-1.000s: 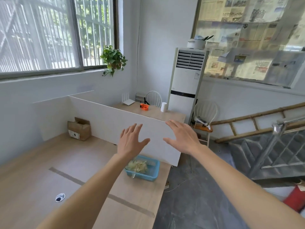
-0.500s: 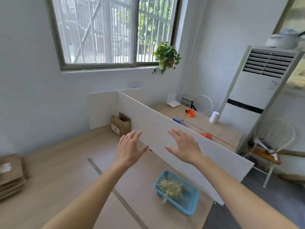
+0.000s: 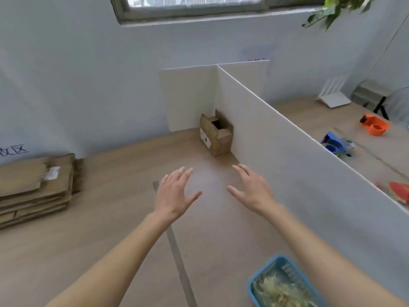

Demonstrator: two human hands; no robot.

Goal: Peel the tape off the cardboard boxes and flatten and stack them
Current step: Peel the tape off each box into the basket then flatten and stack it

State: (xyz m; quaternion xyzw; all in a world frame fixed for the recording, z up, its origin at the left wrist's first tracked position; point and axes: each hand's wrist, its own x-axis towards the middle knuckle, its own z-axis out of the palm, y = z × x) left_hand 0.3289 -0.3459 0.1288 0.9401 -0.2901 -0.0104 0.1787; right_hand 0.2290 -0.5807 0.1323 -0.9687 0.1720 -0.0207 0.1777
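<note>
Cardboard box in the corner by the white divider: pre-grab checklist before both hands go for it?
1. Left hand free: ok, fingers straight, holding nothing.
2. Right hand free: ok, same.
3. Small brown cardboard box reachable: ok, wooden tabletop between hands and box shows nothing in the way.
4. Box unflattened: ok, it stands upright with top flaps open.
5. Tape left on box: cannot tell, only a white label shows.
6. Stack of flattened brown cardboard ready to take it: ok, lies at the left by the wall.
</note>
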